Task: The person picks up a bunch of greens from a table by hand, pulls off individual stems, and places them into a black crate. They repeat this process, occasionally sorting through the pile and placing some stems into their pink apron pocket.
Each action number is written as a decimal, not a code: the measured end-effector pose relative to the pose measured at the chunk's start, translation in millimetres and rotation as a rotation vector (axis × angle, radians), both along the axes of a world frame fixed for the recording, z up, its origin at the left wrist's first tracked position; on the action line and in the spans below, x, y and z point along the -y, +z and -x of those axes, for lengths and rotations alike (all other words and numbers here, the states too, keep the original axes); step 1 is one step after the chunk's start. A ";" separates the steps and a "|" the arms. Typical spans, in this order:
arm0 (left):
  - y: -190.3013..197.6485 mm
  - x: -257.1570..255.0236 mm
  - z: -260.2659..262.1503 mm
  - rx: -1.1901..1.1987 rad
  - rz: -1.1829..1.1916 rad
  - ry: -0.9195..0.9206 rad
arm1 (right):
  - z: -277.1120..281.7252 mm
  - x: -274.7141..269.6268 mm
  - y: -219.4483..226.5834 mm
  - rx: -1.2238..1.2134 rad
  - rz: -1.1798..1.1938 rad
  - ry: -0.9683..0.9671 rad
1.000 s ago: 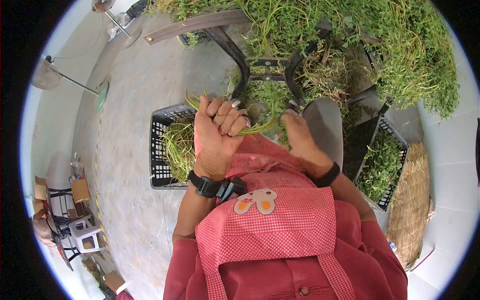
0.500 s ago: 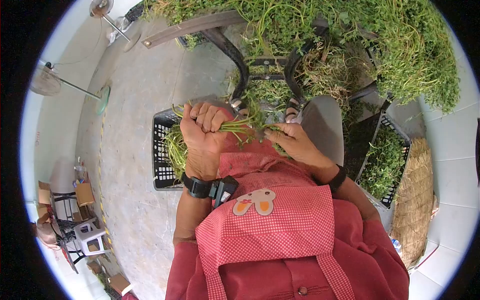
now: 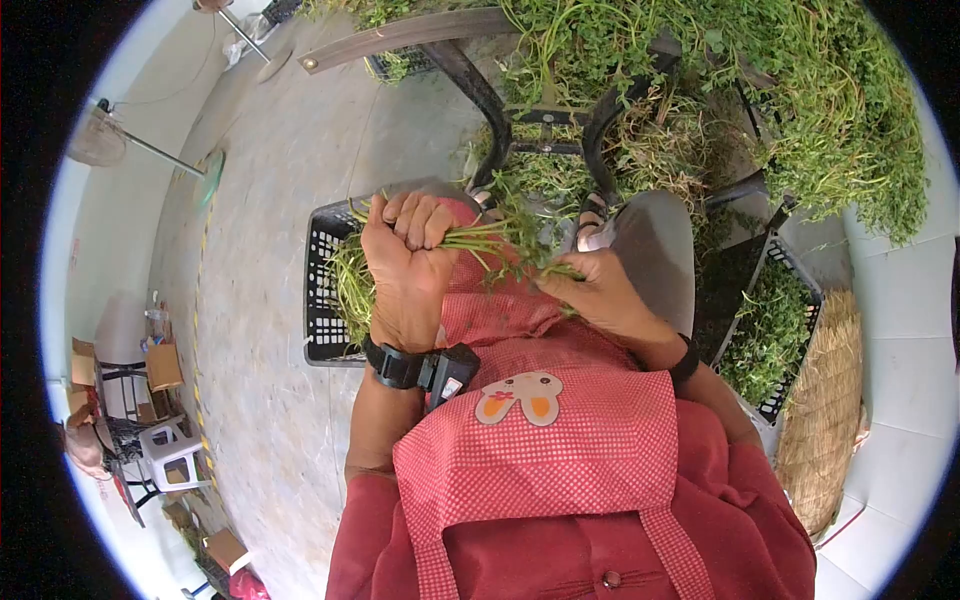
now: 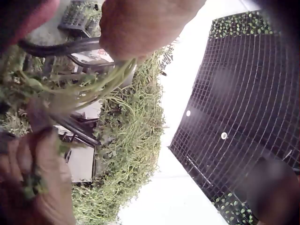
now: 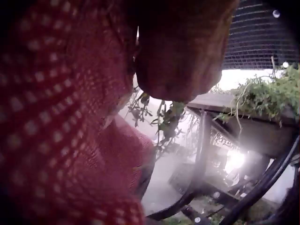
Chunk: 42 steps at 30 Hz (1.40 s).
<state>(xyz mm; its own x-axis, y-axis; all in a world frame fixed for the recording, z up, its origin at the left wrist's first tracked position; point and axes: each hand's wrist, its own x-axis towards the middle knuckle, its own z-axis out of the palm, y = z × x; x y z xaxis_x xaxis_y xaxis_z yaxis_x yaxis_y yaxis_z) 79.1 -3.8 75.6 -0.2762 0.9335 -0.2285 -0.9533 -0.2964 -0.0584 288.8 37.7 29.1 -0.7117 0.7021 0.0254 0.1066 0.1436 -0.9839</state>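
Observation:
In the head view my left hand (image 3: 410,250) grips a bunch of green stems (image 3: 478,238) in its curled fingers, above the lap. Leafy tops (image 3: 520,245) spread from the bunch toward my right hand (image 3: 610,300). Thumb and fingers of that hand pinch some greens at the leafy end. The left wrist view has the stems (image 4: 112,84) hanging from below my left hand (image 4: 145,28), with my right hand (image 4: 44,178) at lower left. Loose leaves (image 5: 168,122) show under my dark right hand (image 5: 183,56) in the right wrist view; its fingertips are hidden there.
Left of the lap stands a black crate (image 3: 318,338) holding pale stems. A heap of greens (image 3: 840,130) covers the table (image 3: 400,42) in front, on black legs (image 3: 480,100). Another crate (image 3: 802,285) of greens and a straw mat (image 3: 825,400) are at right.
My left hand has shifted left and turned, and the stems now fan out rightward from it. My right hand has gone from beside the stems to pinching at their leafy end.

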 end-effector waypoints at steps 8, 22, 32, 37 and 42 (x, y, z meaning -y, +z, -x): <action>-3.1 5.3 -7.2 -0.020 -0.021 -0.023 | 23.4 6.3 -5.8 0.032 0.063 0.161; -11.8 5.2 7.5 -0.083 -0.019 0.012 | 20.1 3.1 -6.8 0.199 -0.208 0.033; -8.1 9.6 9.9 -0.328 0.245 0.013 | -8.0 -46.4 -94.0 -0.067 -0.295 -0.314; -6.6 38.8 54.2 -0.457 -0.028 -0.241 | -42.9 -58.9 -14.0 -0.376 0.887 -0.127; -8.7 41.2 46.2 -0.452 -0.117 -0.329 | -4.4 -45.0 4.3 -0.299 0.673 -0.088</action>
<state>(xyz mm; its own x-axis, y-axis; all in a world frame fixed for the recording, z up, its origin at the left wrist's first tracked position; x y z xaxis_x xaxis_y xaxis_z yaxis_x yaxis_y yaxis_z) 32.9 -45.0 67.0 -0.0128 0.9989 -0.0448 -0.9321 0.0043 0.3623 293.3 82.8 33.4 -0.6823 0.6881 -0.2468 -0.1960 -0.4974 -0.8451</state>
